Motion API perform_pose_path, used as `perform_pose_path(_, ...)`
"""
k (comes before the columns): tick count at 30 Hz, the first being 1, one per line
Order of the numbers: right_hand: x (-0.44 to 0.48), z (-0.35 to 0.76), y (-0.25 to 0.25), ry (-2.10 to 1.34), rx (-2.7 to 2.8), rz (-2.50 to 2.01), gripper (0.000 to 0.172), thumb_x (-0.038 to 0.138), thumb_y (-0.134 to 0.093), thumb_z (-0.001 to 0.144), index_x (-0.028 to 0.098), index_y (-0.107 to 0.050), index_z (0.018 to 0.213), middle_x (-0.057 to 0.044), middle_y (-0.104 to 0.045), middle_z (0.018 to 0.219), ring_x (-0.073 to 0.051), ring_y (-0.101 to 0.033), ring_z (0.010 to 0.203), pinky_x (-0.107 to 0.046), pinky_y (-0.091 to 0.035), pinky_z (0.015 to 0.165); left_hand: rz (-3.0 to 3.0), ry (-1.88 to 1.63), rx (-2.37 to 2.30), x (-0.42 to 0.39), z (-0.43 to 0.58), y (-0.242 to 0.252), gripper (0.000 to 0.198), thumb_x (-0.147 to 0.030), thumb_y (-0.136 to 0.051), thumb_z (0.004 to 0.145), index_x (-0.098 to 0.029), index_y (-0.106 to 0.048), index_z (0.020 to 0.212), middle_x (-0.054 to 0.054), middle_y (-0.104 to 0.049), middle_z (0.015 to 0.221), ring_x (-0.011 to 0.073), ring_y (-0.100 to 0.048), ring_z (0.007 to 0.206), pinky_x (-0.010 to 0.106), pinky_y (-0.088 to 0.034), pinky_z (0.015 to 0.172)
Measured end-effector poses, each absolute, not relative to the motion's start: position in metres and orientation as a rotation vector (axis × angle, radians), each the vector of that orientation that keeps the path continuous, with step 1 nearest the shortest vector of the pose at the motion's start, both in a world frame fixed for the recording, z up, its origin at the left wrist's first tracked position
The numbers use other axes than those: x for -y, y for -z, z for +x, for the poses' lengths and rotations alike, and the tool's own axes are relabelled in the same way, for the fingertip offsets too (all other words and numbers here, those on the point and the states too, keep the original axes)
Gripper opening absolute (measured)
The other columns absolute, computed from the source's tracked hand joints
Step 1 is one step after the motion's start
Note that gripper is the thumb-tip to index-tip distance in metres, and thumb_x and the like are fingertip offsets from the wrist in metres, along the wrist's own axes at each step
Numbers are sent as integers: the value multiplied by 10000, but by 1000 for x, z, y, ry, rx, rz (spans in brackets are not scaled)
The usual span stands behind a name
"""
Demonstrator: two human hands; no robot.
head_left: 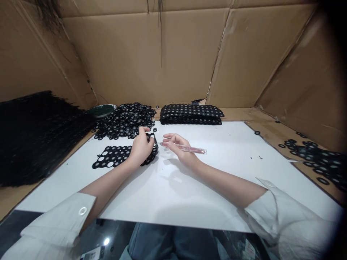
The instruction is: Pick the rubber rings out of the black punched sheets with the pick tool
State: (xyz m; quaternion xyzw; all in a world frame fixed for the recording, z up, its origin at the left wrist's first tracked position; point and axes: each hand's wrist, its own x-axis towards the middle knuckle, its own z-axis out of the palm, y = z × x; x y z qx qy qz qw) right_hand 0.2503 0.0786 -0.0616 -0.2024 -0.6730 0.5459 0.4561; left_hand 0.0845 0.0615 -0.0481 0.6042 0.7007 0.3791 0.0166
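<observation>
My left hand [141, 147] pinches the raised right end of a black perforated sheet [116, 155] that lies on the white board. The rest of that sheet stretches flat to the left, with round holes in rows; a few at its left end are larger. In my right hand [181, 146] is a slim tool with a clear, reddish handle [196, 149], held like a pen. Its thin tip points left, close to the lifted edge of the sheet. Whether the tip touches the sheet I cannot tell. My left fingers hide part of the gripped end.
Behind my left hand rises a heap of small black rings [130, 119], beside a shallow dish [101, 110]. Stacked perforated sheets [191, 113] stand at the back. More rings [320, 159] lie right, a large black bristly pile [35, 137] left. Cardboard walls [146, 54] enclose the white board [217, 195].
</observation>
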Motion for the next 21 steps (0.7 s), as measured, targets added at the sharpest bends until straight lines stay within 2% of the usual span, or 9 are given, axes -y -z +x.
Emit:
perform_pose_path(3, -76, 249, 65, -1337, 1684, -547, 176, 316, -499, 794, 180, -454, 692, -57, -510, 1105, -169, -567, 960, -343, -438, 824, 1988, -1093, -2133, -58, 86, 46, 278, -175, -383, 739, -211, -499, 989, 16, -594, 745, 178, -531, 617, 284, -379, 628)
perform_pose_path(6, -75, 248, 67, -1319, 1663, -602, 153, 312, -480, 804, 192, -446, 717, -39, -569, 1023, -155, -585, 895, -345, -451, 795, 2097, -1080, -1990, -56, 87, 42, 266, -166, -344, 746, -215, -573, 874, 13, -626, 823, 174, -549, 707, 277, -389, 692)
perform_pose_path(11, -80, 249, 67, -1341, 1485, -609, 189, 325, -481, 795, 196, -405, 680, -22, -619, 864, -145, -604, 822, -310, -489, 717, 2118, -969, -1696, -60, 87, 35, 253, -177, -316, 752, -194, -558, 825, 16, -601, 868, 176, -531, 841, 288, -387, 782)
perform_pose_path(14, -90, 252, 66, -1334, 1332, -678, 201, 303, -495, 775, 198, -375, 654, -7, -625, 743, -144, -621, 685, -297, -501, 617, 2159, -705, -1518, -61, 84, 31, 196, -275, -401, 763, -208, -535, 891, 13, -573, 939, 179, -507, 894, 293, -383, 805)
perform_pose_path(16, -95, 255, 66, -1316, 1277, -715, 195, 290, -490, 772, 198, -372, 647, 0, -623, 697, -141, -616, 614, -295, -496, 575, 2200, -583, -1456, -60, 83, 30, 232, -369, -479, 739, -217, -523, 908, 11, -557, 953, 182, -495, 889, 289, -389, 780)
perform_pose_path(18, -96, 261, 65, -1291, 1283, -728, 195, 294, -488, 773, 197, -378, 644, 1, -619, 679, -137, -608, 587, -289, -488, 559, 2209, -595, -1479, -60, 83, 31, 269, -438, -511, 715, -212, -522, 860, 9, -552, 915, 182, -489, 866, 286, -387, 757)
perform_pose_path(21, -88, 271, 64, -1269, 1394, -712, 210, 313, -498, 777, 192, -392, 642, -18, -625, 728, -143, -612, 659, -293, -485, 598, 2144, -724, -1554, -62, 85, 33, 270, -461, -513, 714, -198, -518, 775, 2, -559, 841, 173, -497, 825, 282, -376, 754)
